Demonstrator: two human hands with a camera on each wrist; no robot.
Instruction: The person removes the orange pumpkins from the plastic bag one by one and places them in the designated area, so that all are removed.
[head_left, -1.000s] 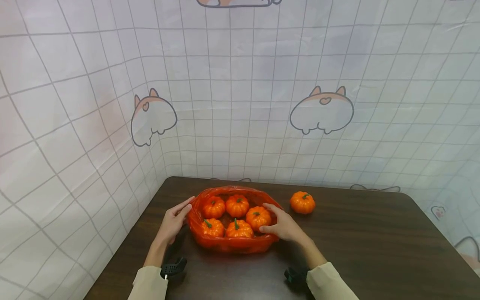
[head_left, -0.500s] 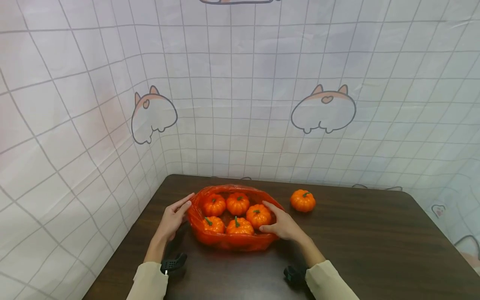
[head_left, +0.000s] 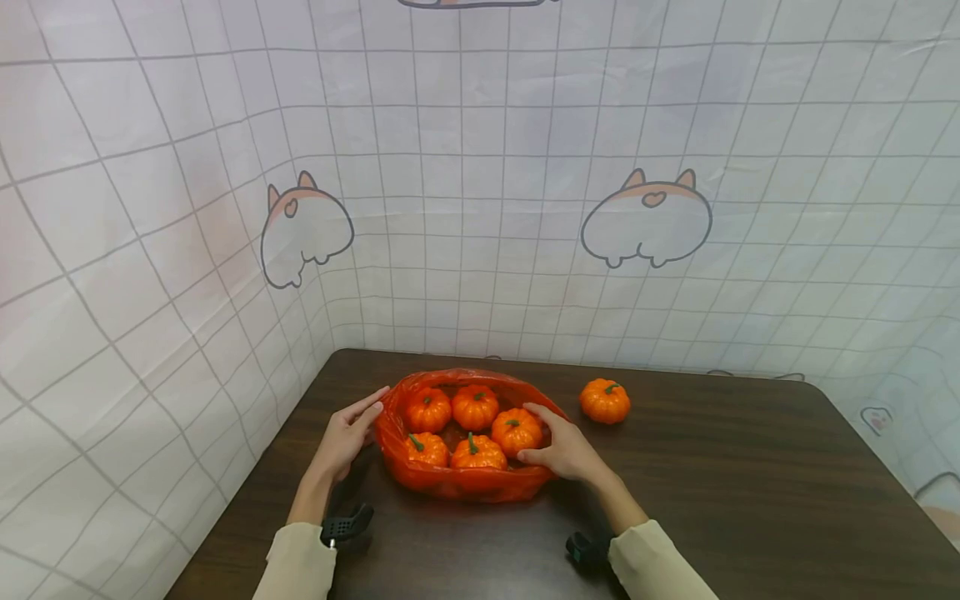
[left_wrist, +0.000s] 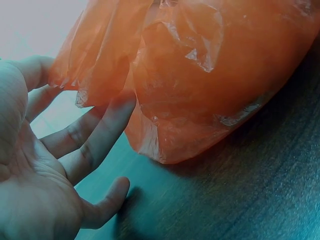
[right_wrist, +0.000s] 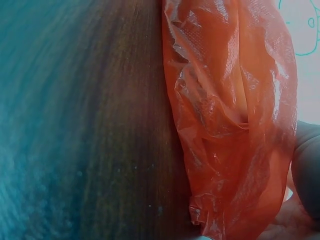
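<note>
A red plastic bag [head_left: 480, 485] stands with its mouth spread wide on the table, several small orange pumpkins [head_left: 476, 407] with green stems inside. At its left end my left hand [head_left: 347, 437] pinches the rim between thumb and forefinger; in the left wrist view, the other fingers [left_wrist: 95, 145] spread along the bag's outer side. My right hand [head_left: 566, 448] reaches over the right rim and holds the rightmost pumpkin [head_left: 517, 432], thumb at its near side and fingers at its far side. In the right wrist view the bag hides most of that hand.
Another small pumpkin [head_left: 604, 402] lies on the dark wooden table [head_left: 750, 483], right of the bag and outside it. A white grid-patterned cloth [head_left: 480, 250] with cartoon animals hangs behind and at the left. Black wrist devices [head_left: 347, 525] sit on both wrists.
Both hands, the bag and the pumpkins keep their places. The head view has tilted very slightly.
</note>
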